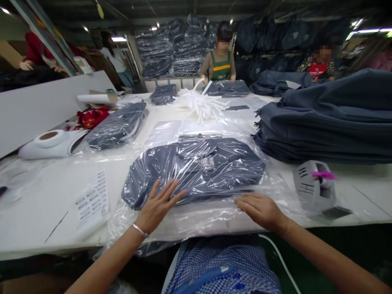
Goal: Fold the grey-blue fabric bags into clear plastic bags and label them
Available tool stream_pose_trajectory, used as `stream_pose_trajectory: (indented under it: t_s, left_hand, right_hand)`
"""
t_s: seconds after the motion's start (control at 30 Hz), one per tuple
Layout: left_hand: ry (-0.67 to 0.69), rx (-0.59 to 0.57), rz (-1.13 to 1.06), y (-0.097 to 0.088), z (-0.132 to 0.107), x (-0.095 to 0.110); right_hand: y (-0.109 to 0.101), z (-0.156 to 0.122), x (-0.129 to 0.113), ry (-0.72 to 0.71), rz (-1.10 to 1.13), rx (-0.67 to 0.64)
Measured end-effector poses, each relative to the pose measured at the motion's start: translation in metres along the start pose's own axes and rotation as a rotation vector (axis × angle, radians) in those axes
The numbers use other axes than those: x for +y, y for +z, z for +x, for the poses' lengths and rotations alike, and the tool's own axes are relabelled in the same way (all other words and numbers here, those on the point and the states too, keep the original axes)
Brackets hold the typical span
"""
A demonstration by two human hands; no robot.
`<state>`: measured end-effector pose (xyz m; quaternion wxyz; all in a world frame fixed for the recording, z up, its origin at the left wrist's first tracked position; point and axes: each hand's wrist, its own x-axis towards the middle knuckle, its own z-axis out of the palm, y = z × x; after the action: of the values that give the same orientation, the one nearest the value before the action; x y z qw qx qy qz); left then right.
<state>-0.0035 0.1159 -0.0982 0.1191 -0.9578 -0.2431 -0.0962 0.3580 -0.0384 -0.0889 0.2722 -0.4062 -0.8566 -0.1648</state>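
Observation:
A dark blue fabric bag (190, 171) lies flat inside a clear plastic bag (196, 220) on the table in front of me. My left hand (157, 208), fingers spread, rests on the plastic at the near left side of the fabric bag. At the near right edge, my right hand (260, 209) is closed with its fingers curled on the plastic bag. Loose plastic spreads out toward the table's front edge.
A tall stack of dark blue bags (330, 122) stands at right, behind a grey tape dispenser (317, 188). White strips (200, 104) are heaped beyond the wrapped bag. At left lie a label sheet (93, 198), a white roll (50, 143) and another wrapped bag (118, 124). A co-worker (219, 61) stands opposite.

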Motion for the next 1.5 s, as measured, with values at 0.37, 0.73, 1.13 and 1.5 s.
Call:
stream_pose_trajectory:
  t_s: [0.37,0.73,1.13,1.5]
  left_hand:
    - [-0.035,-0.263,-0.386,-0.028,0.049,0.014]
    - [-0.048,-0.245,-0.486,-0.015,0.034,0.025]
    - [-0.398,0.086,-0.021,-0.014,-0.033,0.074]
    - [-0.454,0.195,0.038,-0.039,-0.09,0.024]
  right_hand:
    - [-0.007,0.006,-0.015,0.05,-0.047,-0.03]
    - [0.05,0.067,0.071,0.547,-0.024,-0.51]
    - [0.087,0.054,0.099,0.509,0.182,-0.568]
    - [0.094,0.046,0.102,0.546,0.205,-0.538]
